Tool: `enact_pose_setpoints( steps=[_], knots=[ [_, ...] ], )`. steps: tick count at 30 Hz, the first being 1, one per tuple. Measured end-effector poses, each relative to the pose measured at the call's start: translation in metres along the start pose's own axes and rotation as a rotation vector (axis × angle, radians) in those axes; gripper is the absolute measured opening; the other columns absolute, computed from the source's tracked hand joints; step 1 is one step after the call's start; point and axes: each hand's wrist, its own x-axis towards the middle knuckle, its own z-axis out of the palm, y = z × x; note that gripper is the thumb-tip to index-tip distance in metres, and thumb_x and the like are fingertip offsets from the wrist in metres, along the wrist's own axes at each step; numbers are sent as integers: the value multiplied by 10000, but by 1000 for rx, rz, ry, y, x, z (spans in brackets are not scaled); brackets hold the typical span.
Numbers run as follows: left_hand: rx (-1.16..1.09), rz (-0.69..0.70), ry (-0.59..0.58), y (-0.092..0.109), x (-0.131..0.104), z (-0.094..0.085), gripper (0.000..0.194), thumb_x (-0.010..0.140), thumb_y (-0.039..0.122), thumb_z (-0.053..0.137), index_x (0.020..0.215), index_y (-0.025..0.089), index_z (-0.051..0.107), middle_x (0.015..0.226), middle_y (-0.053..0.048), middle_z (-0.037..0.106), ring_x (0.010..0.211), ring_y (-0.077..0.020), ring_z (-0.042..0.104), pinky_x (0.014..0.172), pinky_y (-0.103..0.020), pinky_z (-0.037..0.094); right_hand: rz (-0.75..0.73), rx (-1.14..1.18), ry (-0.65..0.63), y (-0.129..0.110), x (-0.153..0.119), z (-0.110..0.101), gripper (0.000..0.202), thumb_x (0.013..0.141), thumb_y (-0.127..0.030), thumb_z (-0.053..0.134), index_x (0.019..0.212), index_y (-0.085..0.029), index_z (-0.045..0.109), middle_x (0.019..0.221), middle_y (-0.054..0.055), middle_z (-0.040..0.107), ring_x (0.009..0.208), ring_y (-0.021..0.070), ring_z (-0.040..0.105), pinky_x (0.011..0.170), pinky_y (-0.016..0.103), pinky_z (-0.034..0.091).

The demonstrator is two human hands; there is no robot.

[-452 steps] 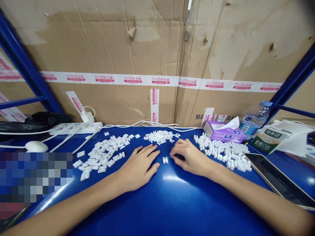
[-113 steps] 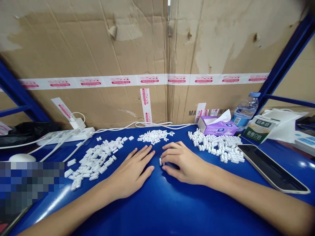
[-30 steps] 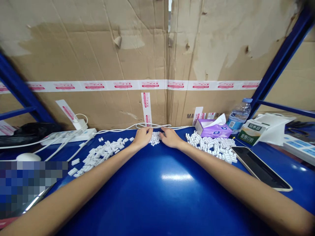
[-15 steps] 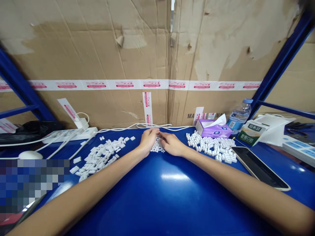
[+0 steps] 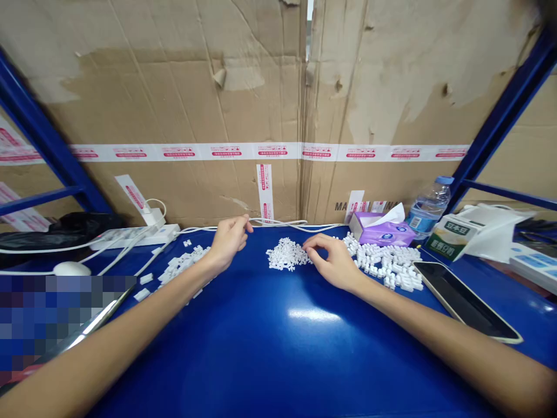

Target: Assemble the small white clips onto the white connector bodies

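Small white pieces form a middle pile [image 5: 286, 254] on the blue table [image 5: 261, 337]. Left of that pile, my left hand [image 5: 230, 241] is closed over the near edge of a left pile of larger flat white pieces [image 5: 178, 267]; what its curled fingers hold, if anything, is hidden. My right hand [image 5: 333, 258] touches the right edge of the middle pile, its thumb and index finger pinched together around something too small to make out. Just beyond it lies a right pile of white blocky pieces [image 5: 387, 264].
Behind the right pile stand a purple tissue pack [image 5: 383, 232], a water bottle [image 5: 429, 209] and a green-white carton [image 5: 452, 235]. A phone [image 5: 465, 302] lies at the right. White cables and a power strip [image 5: 161, 233] run along the cardboard wall [image 5: 195, 104].
My hands have moved apart from around the middle pile, the left one leftward and the right one slightly rightward, so the middle pile shows. The whole view has shifted a little.
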Motion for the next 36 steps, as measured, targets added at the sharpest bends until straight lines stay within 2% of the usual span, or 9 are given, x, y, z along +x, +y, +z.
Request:
enact_pose_setpoints(
  steps=[4, 6, 9, 12, 16, 21, 25, 30, 36],
  knots=[
    [267, 43, -120, 15, -11, -50, 336, 774, 393, 731, 560, 151, 638, 426, 64, 365, 434, -76, 251, 466, -234, 147, -77, -2, -36, 2, -13, -1, 167, 886, -165, 554, 827, -206, 704, 885, 62, 736, 857, 218, 681, 821, 362, 512],
    [404, 67, -177, 21, -11, -73, 247, 683, 329, 793, 551, 148, 688, 429, 66, 365, 453, -75, 255, 489, -241, 152, -116, -13, -67, 5, -14, 1, 169, 884, -146, 557, 836, -211, 705, 872, 57, 730, 851, 219, 673, 811, 363, 506],
    [904, 154, -402, 27, -8, -98, 180, 720, 351, 710, 697, 193, 793, 465, 58, 414, 468, -97, 313, 503, -242, 220, -154, -43, -100, 8, -13, 2, 177, 888, -128, 555, 855, -215, 705, 876, 51, 734, 847, 215, 675, 805, 360, 505],
    [1101, 93, -550, 31, -9, -110, 227, 738, 406, 683, 780, 231, 823, 539, 39, 500, 497, -117, 403, 506, -241, 280, -142, -57, -95, 9, -12, 1, 174, 897, -131, 557, 849, -215, 701, 871, 45, 737, 836, 213, 677, 791, 355, 508],
    [1240, -27, -632, 29, -14, -111, 229, 698, 471, 747, 763, 266, 827, 632, 14, 593, 554, -151, 523, 529, -251, 343, -145, -63, -108, 9, -12, 0, 164, 900, -139, 565, 844, -210, 702, 870, 48, 735, 833, 215, 671, 784, 360, 509],
    [1281, -31, -590, 18, -16, -100, 242, 674, 419, 780, 850, 253, 790, 749, -14, 715, 754, -223, 654, 583, -258, 387, -136, -62, -117, 9, -12, 0, 155, 902, -142, 573, 857, -206, 707, 881, 53, 736, 841, 217, 668, 794, 370, 511],
    [1247, -65, -666, 13, -17, -95, 96, 717, 284, 697, 775, 232, 754, 710, 4, 738, 655, -187, 672, 570, -250, 407, -137, -59, -124, 9, -12, 0, 154, 897, -133, 573, 854, -206, 703, 877, 48, 730, 840, 213, 666, 795, 366, 510],
    [1233, -66, -683, 14, -17, -95, 104, 692, 194, 648, 740, 221, 737, 692, 8, 742, 634, -177, 679, 571, -242, 434, -136, -53, -134, 8, -13, -1, 159, 892, -122, 575, 844, -211, 698, 869, 43, 731, 836, 213, 664, 798, 366, 507],
    [1240, -41, -670, 11, -16, -96, 50, 701, 234, 681, 733, 223, 717, 681, 9, 707, 634, -178, 652, 567, -253, 414, -145, -53, -144, 8, -12, -1, 168, 881, -104, 577, 848, -213, 700, 867, 39, 736, 835, 212, 665, 800, 364, 505]
  ],
)
